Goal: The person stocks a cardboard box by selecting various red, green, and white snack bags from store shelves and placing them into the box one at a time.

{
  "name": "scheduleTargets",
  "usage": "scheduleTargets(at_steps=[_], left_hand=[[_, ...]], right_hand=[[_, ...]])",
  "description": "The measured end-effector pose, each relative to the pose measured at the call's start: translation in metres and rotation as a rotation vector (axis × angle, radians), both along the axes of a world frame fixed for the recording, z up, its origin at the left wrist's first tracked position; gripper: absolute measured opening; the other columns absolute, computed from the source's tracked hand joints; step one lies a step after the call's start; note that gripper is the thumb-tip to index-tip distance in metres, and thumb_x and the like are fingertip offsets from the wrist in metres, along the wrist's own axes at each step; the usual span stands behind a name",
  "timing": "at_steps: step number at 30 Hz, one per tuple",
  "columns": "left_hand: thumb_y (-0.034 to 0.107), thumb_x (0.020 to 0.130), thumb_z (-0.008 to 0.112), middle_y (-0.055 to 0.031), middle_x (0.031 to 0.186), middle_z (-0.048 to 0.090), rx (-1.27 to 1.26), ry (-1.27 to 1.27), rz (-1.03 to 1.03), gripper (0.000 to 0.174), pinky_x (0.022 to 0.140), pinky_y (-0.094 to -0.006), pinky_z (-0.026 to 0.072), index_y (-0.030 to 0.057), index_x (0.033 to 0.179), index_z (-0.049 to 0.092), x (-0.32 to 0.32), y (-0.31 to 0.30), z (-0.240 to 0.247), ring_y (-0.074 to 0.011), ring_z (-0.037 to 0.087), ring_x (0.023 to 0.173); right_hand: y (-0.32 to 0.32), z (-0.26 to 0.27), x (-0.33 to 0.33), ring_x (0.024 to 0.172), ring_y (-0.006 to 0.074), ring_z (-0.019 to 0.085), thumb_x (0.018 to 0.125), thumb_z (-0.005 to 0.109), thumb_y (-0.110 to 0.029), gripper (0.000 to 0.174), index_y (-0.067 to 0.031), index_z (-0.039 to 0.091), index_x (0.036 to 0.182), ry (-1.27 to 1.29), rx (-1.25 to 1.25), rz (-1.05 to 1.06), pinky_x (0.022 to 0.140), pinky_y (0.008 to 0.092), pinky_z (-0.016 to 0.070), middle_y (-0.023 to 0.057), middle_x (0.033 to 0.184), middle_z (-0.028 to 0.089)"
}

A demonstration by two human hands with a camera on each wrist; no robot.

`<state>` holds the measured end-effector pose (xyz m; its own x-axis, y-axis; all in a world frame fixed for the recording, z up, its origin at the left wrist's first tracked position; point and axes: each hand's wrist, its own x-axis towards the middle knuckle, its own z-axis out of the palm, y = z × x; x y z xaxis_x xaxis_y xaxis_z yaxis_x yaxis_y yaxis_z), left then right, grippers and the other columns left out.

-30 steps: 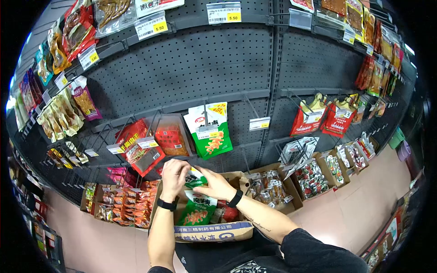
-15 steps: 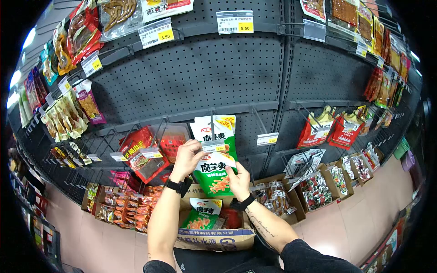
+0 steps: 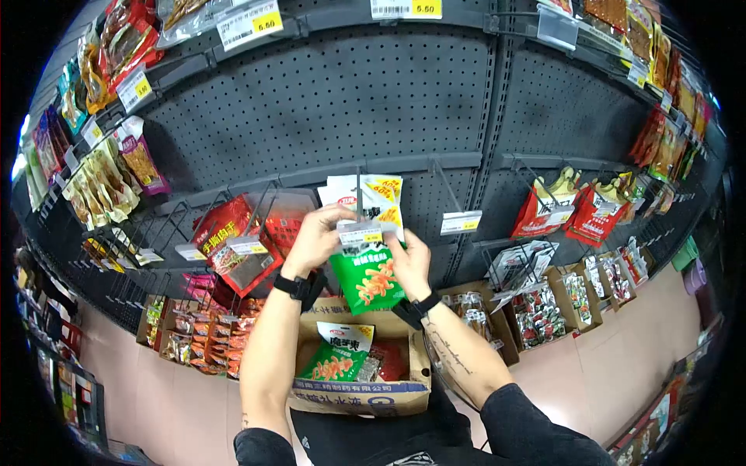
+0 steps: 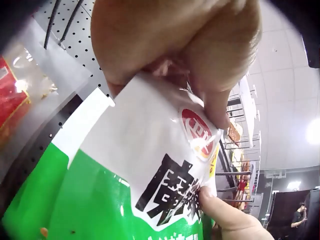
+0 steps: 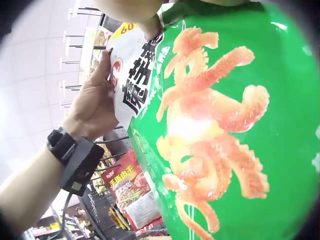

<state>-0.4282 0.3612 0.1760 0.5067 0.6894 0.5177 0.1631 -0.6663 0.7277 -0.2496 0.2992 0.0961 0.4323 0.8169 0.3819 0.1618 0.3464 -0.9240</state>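
Note:
Both hands hold a green and white snack bag (image 3: 367, 281) at the peg hook, with a price tag (image 3: 360, 231) overlapping its upper part. My left hand (image 3: 317, 239) pinches the bag's top left corner, close to the hook; in the left wrist view its fingers fold over the white top edge. On the other side my right hand (image 3: 412, 266) grips the upper right edge, its thumb on the printed front. Behind hangs another bag of the same kind (image 3: 388, 194). Below, a cardboard box (image 3: 420, 365) contains a similar green bag (image 3: 338, 353) and a red package (image 3: 391, 361).
Red snack bags (image 3: 233, 245) hang just left of the hands, and more red bags (image 3: 594, 213) hang at the right. Boxes of small packets (image 3: 536, 318) line the lower level. A bare hook with a price tag (image 3: 461, 223) juts out to the right.
The hands lifted a green bag out of the cardboard box and raised it to the hook. Its top now sits higher, behind the price tag and against the hanging bag.

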Motion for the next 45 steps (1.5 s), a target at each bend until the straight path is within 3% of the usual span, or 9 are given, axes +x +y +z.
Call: scheduleTargets(at_steps=[12,16,21,23,30,34,38,41,45], left_hand=[[0.012,0.084,0.068,-0.0095,0.091,0.066,0.329,0.153,0.145,0.015,0.083,-0.0381,0.0489,0.003,0.096,0.069,0.0,0.006,0.009,-0.0305,0.061,0.09],[0.003,0.08,0.067,-0.0085,0.089,0.061,0.653,0.222,0.551,0.013,0.073,-0.0391,0.0497,0.0058,0.092,0.065,-0.017,-0.021,-0.017,-0.0291,0.06,0.085],[0.022,0.085,0.062,-0.0064,0.081,0.061,0.404,0.68,0.025,0.011,0.068,-0.0407,0.0543,0.012,0.087,0.065,-0.04,-0.051,-0.121,-0.0263,0.066,0.081],[0.02,0.085,0.062,-0.0052,0.081,0.061,0.501,0.699,0.072,0.01,0.069,-0.039,0.0554,0.0116,0.086,0.065,-0.036,-0.066,-0.149,-0.0252,0.066,0.083],[0.017,0.081,0.058,-0.0094,0.083,0.069,0.524,1.072,0.104,0.011,0.061,-0.04,0.0563,0.0098,0.079,0.066,-0.042,-0.085,-0.206,-0.0265,0.07,0.072],[0.014,0.082,0.057,-0.0097,0.081,0.071,0.357,1.137,0.148,0.015,0.065,-0.0415,0.0573,0.0076,0.077,0.069,-0.036,-0.091,-0.195,-0.0278,0.071,0.076],[0.016,0.082,0.058,-0.0116,0.098,0.069,0.293,1.308,-0.103,0.018,0.078,-0.0454,0.0549,0.0078,0.09,0.071,-0.045,-0.082,-0.214,-0.0318,0.067,0.093],[0.022,0.082,0.062,-0.0071,0.093,0.069,0.238,1.166,-0.154,0.016,0.092,-0.0457,0.0476,0.0142,0.092,0.072,-0.048,-0.098,-0.128,-0.0302,0.06,0.105],[0.024,0.076,0.073,-0.0002,0.087,0.067,0.3,0.845,0.017,0.016,0.085,-0.042,0.0425,0.0171,0.091,0.071,-0.052,-0.101,-0.04,-0.0243,0.058,0.097]], right_hand=[[0.049,-0.006,0.006,0.078,0.0118,0.066,0.093,0.067,-0.029,0.029,0.0002,0.067,0.099,-0.009,0.088,-0.147,0.072,0.0303,0.0501,0.013,0.086,0.072],[0.067,-0.009,0.012,0.087,0.0382,0.068,0.093,0.062,-0.027,0.029,0.0004,0.062,0.101,-0.272,-0.061,-0.198,0.073,0.0413,0.0498,0.0216,0.088,0.068],[0.054,-0.047,0.019,0.103,0.0315,0.065,0.081,0.07,-0.01,0.047,-0.0001,0.056,0.124,-0.233,-0.126,-0.197,0.092,0.0383,0.0498,0.0192,0.114,0.065],[0.035,-0.064,0.021,0.104,0.0327,0.064,0.082,0.069,-0.008,0.054,0.0021,0.049,0.131,-0.237,-0.085,-0.196,0.095,0.0384,0.0495,0.0218,0.122,0.061],[-0.051,-0.043,-0.005,0.087,0.0253,0.069,0.082,0.069,-0.015,0.021,-0.004,0.069,0.1,-0.406,-0.141,0.362,0.08,0.0357,0.0537,0.015,0.095,0.067],[-0.063,-0.039,-0.007,0.084,0.0289,0.069,0.084,0.068,-0.016,0.019,-0.0044,0.068,0.099,-0.534,-0.145,0.391,0.077,0.0387,0.0547,0.0152,0.093,0.067],[-0.07,-0.039,-0.005,0.087,0.0307,0.067,0.086,0.068,-0.023,0.024,-0.0042,0.068,0.101,-0.606,-0.134,0.376,0.079,0.04,0.0536,0.0149,0.095,0.067],[-0.079,-0.034,-0.005,0.096,0.0343,0.065,0.086,0.071,-0.039,0.05,-0.002,0.063,0.118,-0.666,-0.082,0.522,0.084,0.0408,0.052,0.0201,0.106,0.065],[-0.097,-0.009,-0.003,0.115,0.0382,0.059,0.081,0.072,-0.051,0.085,-0.0038,0.039,0.144,-0.761,-0.228,0.757,0.098,0.0415,0.0467,0.0257,0.127,0.058]])
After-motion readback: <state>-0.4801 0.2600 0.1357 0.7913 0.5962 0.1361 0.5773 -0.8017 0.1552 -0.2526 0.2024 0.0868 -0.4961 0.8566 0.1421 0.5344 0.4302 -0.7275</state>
